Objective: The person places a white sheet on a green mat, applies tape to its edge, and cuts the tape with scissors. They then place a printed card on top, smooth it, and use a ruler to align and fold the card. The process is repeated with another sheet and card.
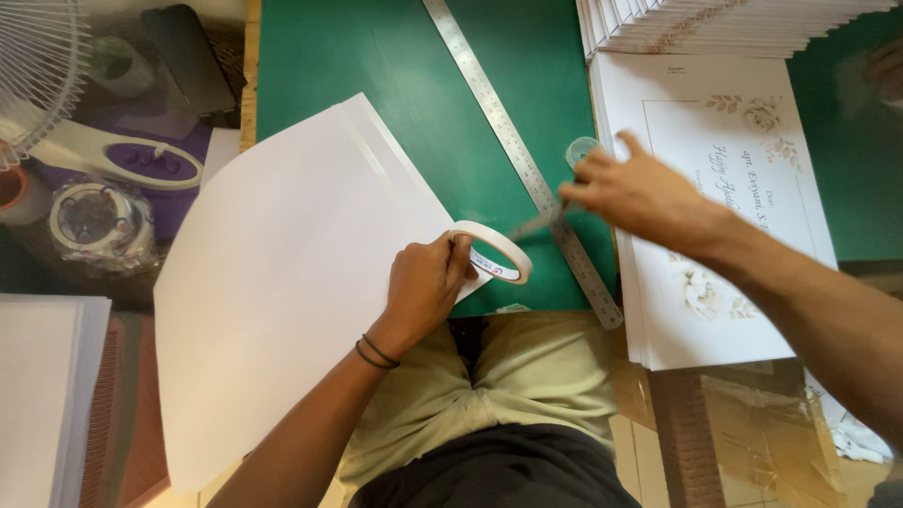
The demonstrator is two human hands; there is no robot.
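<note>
My left hand (428,282) grips a roll of white tape (497,252) at the right corner of a large white sheet (282,282). The sheet lies on a green mat (395,66), with a thin strip along its upper right edge. My right hand (640,193) hovers over a long steel ruler (513,146) and holds what looks like scissors (534,226). A pale ring handle shows above the fingers, and the blurred blades point toward the tape roll.
A stack of white floral printed cards (724,188) lies to the right, with a fanned pile (715,23) above it. At left are a white fan (38,66), a purple and white device (141,160), bagged tape rolls (94,221) and a paper stack (42,395).
</note>
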